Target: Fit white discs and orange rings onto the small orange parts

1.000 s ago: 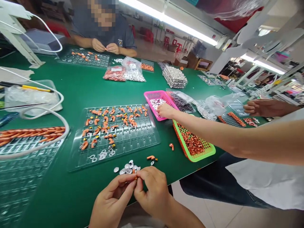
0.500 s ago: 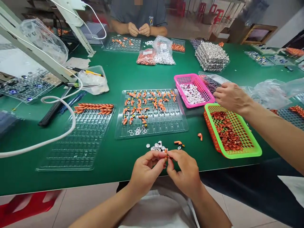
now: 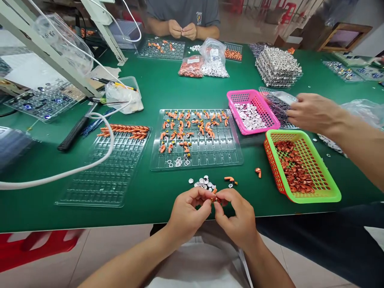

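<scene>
My left hand and my right hand meet at the table's front edge, fingertips pinched together. Between them is a small orange earbud part, mostly covered by the fingers. Just behind my fingers lies a loose pile of small white discs. To the right of the pile rest an orange earbud piece with a dark and yellow end and a glossy orange earbud shell. Beyond them a clear compartment tray carries rows of orange earbud pieces and some white rings at its near left.
A green basket with copper-coloured shells and a pink basket with white pieces stand right. A co-worker's hand reaches in behind them. Another clear tray, a hammer-like tool and a white cable occupy the left.
My view has shifted slightly, so the table's contents sit further right. My hands keep their pinch on the earbud part. The co-worker's hand at the right has moved and is blurred.
</scene>
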`<state>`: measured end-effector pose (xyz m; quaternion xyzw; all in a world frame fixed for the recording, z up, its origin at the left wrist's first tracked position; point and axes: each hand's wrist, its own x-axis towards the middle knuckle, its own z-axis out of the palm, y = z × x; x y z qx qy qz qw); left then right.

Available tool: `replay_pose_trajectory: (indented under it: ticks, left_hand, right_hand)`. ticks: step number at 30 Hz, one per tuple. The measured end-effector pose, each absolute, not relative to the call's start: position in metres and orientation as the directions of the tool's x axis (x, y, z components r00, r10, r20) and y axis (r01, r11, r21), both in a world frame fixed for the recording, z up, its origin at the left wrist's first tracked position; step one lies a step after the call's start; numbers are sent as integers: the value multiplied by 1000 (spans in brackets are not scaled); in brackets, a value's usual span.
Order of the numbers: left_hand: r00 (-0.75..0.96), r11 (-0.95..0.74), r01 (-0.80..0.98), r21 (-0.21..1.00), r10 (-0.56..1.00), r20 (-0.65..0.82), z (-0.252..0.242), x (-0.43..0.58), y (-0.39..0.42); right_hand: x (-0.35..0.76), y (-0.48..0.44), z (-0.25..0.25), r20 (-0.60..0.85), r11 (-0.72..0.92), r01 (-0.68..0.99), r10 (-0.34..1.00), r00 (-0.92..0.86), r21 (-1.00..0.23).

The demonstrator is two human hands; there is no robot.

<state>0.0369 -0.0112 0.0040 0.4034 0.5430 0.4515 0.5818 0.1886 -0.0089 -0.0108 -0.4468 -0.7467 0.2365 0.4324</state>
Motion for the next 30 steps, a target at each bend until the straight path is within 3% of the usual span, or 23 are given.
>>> replay_pose_trajectory:
  ticks: [5,10,15,21,30]
  left_hand:
    - [31,184,50,982,982,-185,1,34,-13]
    - [166,17,195,981,985,-50,0,25,-15]
    - [261,-27,121,992,965,-6,2,19,-12]
    - [265,-247,117,962,941,209,-4,11,-2]
    - [306,-209,109,972,937,167,-8,6,-1]
  right_hand:
    - [185,-9,-11,406,457,465,889,-212,-758]
    - [187,-8,-9,321,372,435,928,-189,-820]
    - [191,-7,-5,106,154,280,978,-177,-948]
    - [192,-7,-8,-149,-154,5,947,-283,-988]
    - [198,-2,11,-29,27,199,961,-276,-980]
